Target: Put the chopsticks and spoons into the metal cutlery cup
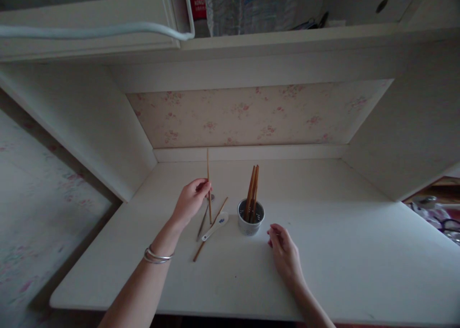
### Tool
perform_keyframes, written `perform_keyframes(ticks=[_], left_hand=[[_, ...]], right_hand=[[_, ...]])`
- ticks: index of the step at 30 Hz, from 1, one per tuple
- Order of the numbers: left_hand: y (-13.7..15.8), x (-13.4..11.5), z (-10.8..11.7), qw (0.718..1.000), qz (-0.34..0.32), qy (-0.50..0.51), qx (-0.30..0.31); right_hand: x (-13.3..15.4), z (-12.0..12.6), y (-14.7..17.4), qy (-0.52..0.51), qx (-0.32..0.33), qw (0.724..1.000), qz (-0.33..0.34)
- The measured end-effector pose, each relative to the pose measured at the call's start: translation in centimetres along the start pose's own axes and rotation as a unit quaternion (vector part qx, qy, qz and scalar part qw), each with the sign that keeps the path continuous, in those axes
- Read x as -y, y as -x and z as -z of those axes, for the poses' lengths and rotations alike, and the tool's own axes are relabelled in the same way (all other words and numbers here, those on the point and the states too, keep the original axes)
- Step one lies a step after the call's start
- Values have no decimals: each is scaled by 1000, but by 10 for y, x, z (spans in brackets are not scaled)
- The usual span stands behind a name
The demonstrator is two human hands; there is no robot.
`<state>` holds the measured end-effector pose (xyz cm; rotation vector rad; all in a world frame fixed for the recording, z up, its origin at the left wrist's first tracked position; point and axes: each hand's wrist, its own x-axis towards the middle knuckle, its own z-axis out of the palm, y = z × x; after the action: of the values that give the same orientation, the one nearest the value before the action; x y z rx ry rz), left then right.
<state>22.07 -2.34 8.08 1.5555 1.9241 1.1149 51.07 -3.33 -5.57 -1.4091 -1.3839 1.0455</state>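
Note:
My left hand [192, 201] pinches a wooden chopstick [208, 163] near its middle and holds it nearly upright. Below it on the white desk lie a white ceramic spoon [215, 227] with a small blue mark, another chopstick [198, 254] partly under that spoon, and a thin metal spoon [202, 222] partly hidden by my hand. To their right stands a grey metal holder [250, 228] with holes in its wall, and several chopsticks [252, 189] lean upright in it. My right hand [283, 249] is just right of the holder, apart from it, fingers curled in with nothing visible in them.
The desk top [341, 251] ends at a floral back panel [244, 115] and side walls. Overhead, a shelf [287, 40] holds plastic-wrapped bottles [251, 7], beside a cabinet door [89, 12] with a pale curved handle or cable. Cluttered things [436, 218] lie beyond the right edge.

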Motion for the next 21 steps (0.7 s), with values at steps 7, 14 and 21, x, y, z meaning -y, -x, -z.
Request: perform_keyframes(ticks=[7,14,21], left_hand=[[11,-60,-16,965,-24,261,22],[-6,-69,-49,972,-70,226,15],[-3,-50,-73,992,-88,91,14]], right_hand=[[3,0,0,35,-2,999,18],[5,1,1,35,-4,999,17],[2,1,0,37,-4,999,18]])
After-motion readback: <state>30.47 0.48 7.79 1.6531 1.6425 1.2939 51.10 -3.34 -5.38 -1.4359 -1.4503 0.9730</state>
